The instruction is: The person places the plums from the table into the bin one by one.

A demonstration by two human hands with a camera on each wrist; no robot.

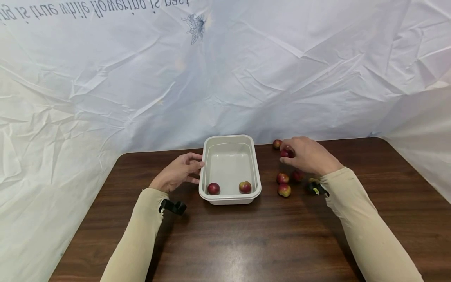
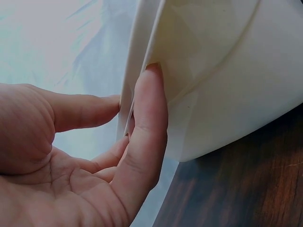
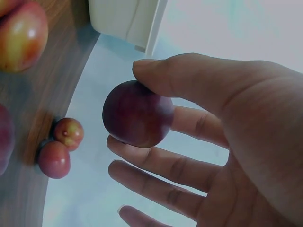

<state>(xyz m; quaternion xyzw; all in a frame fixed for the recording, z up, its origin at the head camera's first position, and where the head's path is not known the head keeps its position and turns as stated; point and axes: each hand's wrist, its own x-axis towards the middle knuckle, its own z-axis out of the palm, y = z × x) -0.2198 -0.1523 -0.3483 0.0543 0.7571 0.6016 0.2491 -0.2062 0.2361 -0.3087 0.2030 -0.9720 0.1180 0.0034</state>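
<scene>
A white plastic container [image 1: 229, 166] stands on the table with two plums inside, a dark red plum [image 1: 213, 188] at its near left corner and a red-yellow plum [image 1: 245, 187] at its near right. At the container's left side, my left hand [image 1: 179, 171] pinches the rim [image 2: 137, 61] between thumb and fingers. My right hand [image 1: 307, 154], right of the container, holds a dark plum [image 3: 137, 113] between thumb and fingertips. In the right wrist view, that plum is up off the table and the other fingers are spread below it.
Near my right hand lie several more plums: one plum [image 1: 277, 144] by the far edge, two plums [image 1: 284, 190] close together nearer me, and another plum [image 1: 297, 175] under the hand. A wrinkled white cloth [image 1: 225, 78] hangs behind the brown wooden table [image 1: 225, 243].
</scene>
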